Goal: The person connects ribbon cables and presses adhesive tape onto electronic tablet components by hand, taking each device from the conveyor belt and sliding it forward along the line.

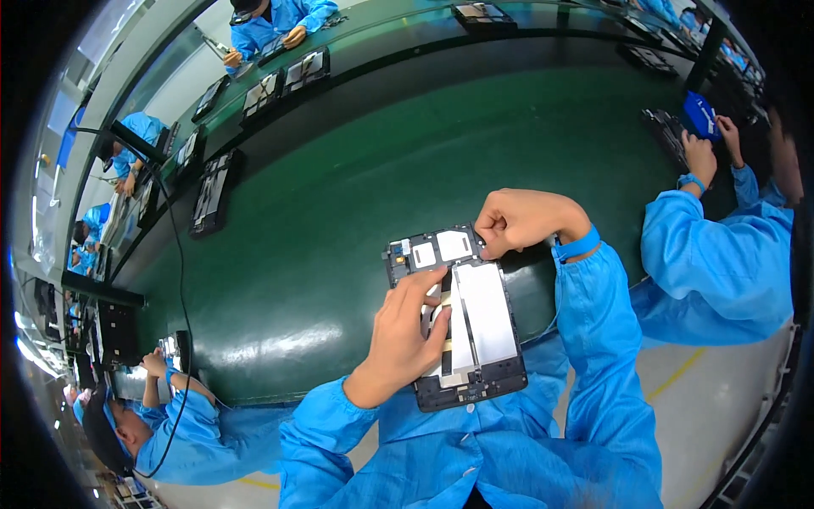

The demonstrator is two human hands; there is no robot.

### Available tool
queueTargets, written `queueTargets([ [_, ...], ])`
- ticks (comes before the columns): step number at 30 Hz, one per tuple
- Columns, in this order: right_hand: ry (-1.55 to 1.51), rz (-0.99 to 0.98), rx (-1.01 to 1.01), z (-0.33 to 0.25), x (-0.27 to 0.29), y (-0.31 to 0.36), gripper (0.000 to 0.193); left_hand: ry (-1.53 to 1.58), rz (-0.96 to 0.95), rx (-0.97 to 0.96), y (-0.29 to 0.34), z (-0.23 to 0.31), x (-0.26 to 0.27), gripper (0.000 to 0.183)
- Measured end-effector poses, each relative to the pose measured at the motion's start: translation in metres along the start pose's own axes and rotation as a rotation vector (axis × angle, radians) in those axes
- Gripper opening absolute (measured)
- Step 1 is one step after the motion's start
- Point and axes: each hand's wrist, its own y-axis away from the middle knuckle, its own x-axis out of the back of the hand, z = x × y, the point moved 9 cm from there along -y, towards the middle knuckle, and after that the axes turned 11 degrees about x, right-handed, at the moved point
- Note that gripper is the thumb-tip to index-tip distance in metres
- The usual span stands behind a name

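Observation:
An opened tablet [487,318] with bare white panels and a black frame lies tilted at the table's near edge, in front of my body. My left hand [403,327] rests on its left half, thumb and fingers apart, with small yellowish strips [447,346] beside the thumb. At the tablet's upper right corner, my right hand [530,222] has its fingers curled and pressed together against the frame. What those fingertips hold, if anything, is hidden. A blue band [578,246] circles my right wrist.
More opened tablets lie at the left [214,193] and along the far side [307,69] of the green table [339,187]. A black cable [180,254] hangs at the left. Co-workers in blue sit at the left [191,433] and right [716,263].

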Motion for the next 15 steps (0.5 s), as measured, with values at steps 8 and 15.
queueTargets([
  [8, -0.120, 0.006, -0.029, 0.008, -0.004, 0.001, 0.033, 0.011, 0.058, 0.193, -0.009, -0.001, -0.005, 0.081],
  [15, -0.083, -0.003, -0.013, 0.010, -0.004, 0.000, 0.034, -0.168, 0.142, 0.110, -0.008, 0.000, -0.002, 0.082],
])
